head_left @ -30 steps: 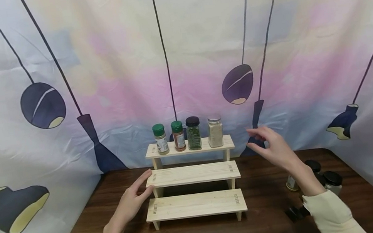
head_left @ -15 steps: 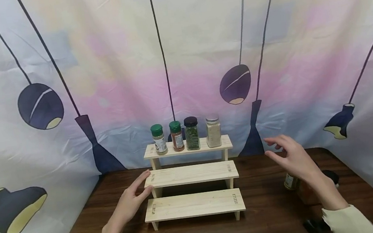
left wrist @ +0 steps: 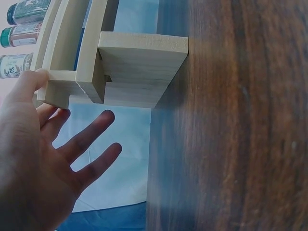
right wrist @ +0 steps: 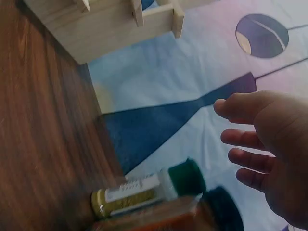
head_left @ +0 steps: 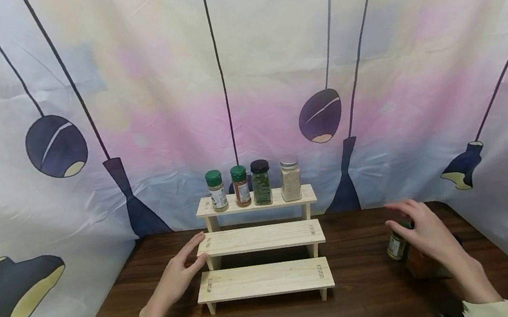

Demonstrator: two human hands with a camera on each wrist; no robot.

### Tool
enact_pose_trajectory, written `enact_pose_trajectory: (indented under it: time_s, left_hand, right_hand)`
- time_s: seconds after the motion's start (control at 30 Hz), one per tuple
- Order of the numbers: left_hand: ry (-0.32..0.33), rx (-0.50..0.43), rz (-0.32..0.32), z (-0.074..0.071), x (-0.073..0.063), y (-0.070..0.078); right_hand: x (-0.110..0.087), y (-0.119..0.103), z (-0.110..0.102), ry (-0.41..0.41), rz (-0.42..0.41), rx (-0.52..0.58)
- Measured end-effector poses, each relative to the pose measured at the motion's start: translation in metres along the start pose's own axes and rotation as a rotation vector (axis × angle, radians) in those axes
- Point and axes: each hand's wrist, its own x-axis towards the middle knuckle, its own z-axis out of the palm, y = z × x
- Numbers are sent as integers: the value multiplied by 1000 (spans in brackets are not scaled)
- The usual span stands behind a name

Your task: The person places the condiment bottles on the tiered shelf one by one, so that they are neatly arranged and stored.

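A pale wooden three-step rack (head_left: 264, 280) stands on the dark table. My left hand (head_left: 174, 280) holds the left end of its middle step, thumb at the front corner and index finger at the back corner; in the left wrist view two other fingers (left wrist: 89, 137) are spread out below. On the right, my right hand (head_left: 426, 230) hovers with thumb and fingers apart, nothing between them. Just beneath it stands a green-capped spice bottle (head_left: 395, 247) with a white label. An orange-filled spice jar (right wrist: 168, 216) with a dark cap is beside that bottle, partly hidden by the wrist in the head view.
On the rack's top step stand two green-capped spice bottles (head_left: 218, 197), a black-capped jar of green herbs (head_left: 262, 186) and a silver-capped jar of beige powder (head_left: 291, 184). A printed cloth (head_left: 242, 64) hangs behind the brown table (head_left: 371, 297).
My right hand has moved right and down, from beside the top step to over the spice bottles at the right. The left hand has stayed at the middle step.
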Motion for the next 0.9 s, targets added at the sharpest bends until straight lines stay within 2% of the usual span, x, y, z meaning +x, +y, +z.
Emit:
enact_pose_trajectory:
  time_s: [0.17,0.47,0.67,0.9]
  left_hand:
    - [0,-16,-8,1,-1,0]
    - [-21,-51,-18,1,0,-1]
    - [-31,-74,-27,-1,1,1]
    - [-27,-97,-35,0,2,1]
  right_hand:
    - [-10,10,0,-18,40,-1]
    - [-18,25,7,-15,49,-42]
    - [-20,27,11,-13,61,-92]
    - [-18,25,8,-71,91,-142]
